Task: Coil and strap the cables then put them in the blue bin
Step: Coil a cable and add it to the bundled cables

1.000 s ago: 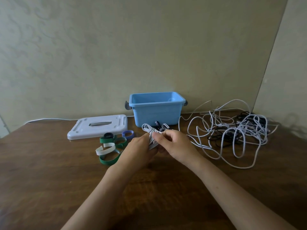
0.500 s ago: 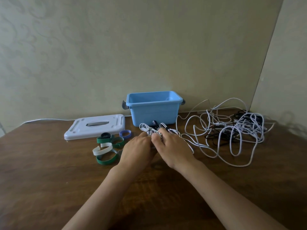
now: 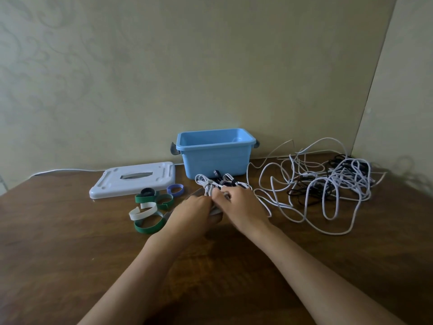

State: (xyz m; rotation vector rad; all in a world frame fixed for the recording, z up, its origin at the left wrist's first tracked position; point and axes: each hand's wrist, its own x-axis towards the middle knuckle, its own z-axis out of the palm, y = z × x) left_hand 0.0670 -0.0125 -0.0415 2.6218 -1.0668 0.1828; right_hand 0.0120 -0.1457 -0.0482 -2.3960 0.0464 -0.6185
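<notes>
A coiled white cable bundle [image 3: 206, 182] lies on the wooden table just in front of the blue bin [image 3: 215, 158]. My left hand [image 3: 191, 213] and my right hand [image 3: 241, 205] meet over the bundle, and both grip it with curled fingers. Dark plug ends stick up behind the coil. A grey strap seems to run under the hands, mostly hidden. Loose straps [image 3: 150, 207], green, white, blue and black, lie left of my left hand. A tangled pile of white and black cables [image 3: 328, 184] spreads to the right.
The bin's white lid [image 3: 133, 179] lies flat at the left, behind the straps. A wall stands right behind the bin, and a corner closes in at the far right. Bare table [image 3: 58, 254] lies near me on the left.
Both hands have shifted slightly forward toward the bin while keeping hold of the coiled bundle. The pile, straps, lid and bin have not moved.
</notes>
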